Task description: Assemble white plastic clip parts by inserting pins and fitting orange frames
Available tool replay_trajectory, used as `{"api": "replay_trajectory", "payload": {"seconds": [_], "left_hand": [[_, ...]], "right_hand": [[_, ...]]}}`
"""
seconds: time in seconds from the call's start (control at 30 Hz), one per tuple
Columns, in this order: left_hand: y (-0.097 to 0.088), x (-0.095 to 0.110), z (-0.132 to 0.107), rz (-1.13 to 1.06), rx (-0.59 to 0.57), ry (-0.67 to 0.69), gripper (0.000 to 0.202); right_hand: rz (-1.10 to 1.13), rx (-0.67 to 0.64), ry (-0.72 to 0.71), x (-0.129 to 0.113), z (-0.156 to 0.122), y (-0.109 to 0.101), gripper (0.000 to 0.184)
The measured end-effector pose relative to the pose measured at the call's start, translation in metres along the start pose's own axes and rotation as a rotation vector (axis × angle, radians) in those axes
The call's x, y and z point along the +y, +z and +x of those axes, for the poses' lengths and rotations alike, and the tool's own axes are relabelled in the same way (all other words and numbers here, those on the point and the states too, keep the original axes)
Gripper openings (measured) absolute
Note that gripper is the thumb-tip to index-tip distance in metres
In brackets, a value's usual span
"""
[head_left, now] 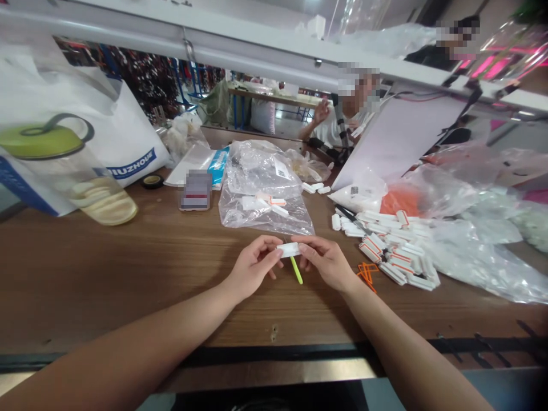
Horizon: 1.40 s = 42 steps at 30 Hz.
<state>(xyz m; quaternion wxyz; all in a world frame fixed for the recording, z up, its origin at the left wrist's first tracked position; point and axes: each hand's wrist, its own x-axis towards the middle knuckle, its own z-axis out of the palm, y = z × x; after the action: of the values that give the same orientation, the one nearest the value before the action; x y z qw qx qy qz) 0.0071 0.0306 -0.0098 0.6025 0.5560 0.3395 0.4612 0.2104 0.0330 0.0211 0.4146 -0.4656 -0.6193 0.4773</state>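
Between my two hands, above the wooden table, is a small white rectangular plastic piece. My left hand pinches its left end between thumb and fingers. The right end is gripped by my right hand. Just below the piece lies a tool with a yellow-green handle; its upper part is hidden behind the hands. To the right rests a pile of similar white pieces, several with orange edges. Loose orange frames lie beside that pile. A clear plastic bag with a few such pieces is ahead of my hands.
A phone and a bottle with a green lid stand left, near a white bag. A dark-handled tool lies by the pile. Clear bags cover the right side. Beyond the partition sits another person.
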Motion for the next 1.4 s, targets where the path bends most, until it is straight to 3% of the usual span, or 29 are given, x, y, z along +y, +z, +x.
{"api": "replay_trajectory", "payload": {"seconds": [0.37,0.53,0.67,0.77,0.87,0.97,1.03,1.13,1.2,1.27,1.4], "left_hand": [[0.0,0.004,0.001,-0.001,-0.002,-0.104,0.034],[-0.001,0.004,0.001,-0.008,0.015,-0.11,0.035],[0.002,0.006,-0.004,0.082,0.0,-0.007,0.035],[0.005,0.008,-0.009,0.257,0.022,0.147,0.038],[0.005,0.007,-0.01,0.356,0.027,0.293,0.028],[0.003,0.006,-0.01,0.399,0.033,0.33,0.018],[0.002,0.008,-0.011,0.429,0.014,0.301,0.017],[0.004,0.013,-0.016,0.496,-0.184,0.273,0.013],[0.005,0.017,-0.02,0.575,-0.343,0.288,0.011],[0.007,0.018,-0.023,0.666,-0.411,0.298,0.01],[0.008,0.018,-0.024,0.786,-0.371,0.249,0.008]], "right_hand": [[0.105,-0.125,0.002,0.005,-0.006,0.003,0.038],[0.112,-0.092,-0.006,0.008,-0.005,0.006,0.036],[0.146,-0.064,0.049,0.009,-0.001,0.003,0.033],[0.189,-0.066,0.069,0.011,0.0,0.002,0.031],[0.159,-0.12,0.061,0.012,-0.001,0.004,0.033],[0.069,-0.147,0.085,0.011,-0.001,0.002,0.037],[-0.011,-0.045,0.085,0.008,0.001,-0.004,0.039],[-0.157,0.205,0.039,-0.002,0.004,-0.022,0.036],[-0.307,0.278,0.032,-0.012,0.002,-0.038,0.034],[-0.516,0.233,0.048,-0.022,-0.005,-0.051,0.03],[-0.855,0.077,0.108,-0.03,-0.028,-0.071,0.024]]}}
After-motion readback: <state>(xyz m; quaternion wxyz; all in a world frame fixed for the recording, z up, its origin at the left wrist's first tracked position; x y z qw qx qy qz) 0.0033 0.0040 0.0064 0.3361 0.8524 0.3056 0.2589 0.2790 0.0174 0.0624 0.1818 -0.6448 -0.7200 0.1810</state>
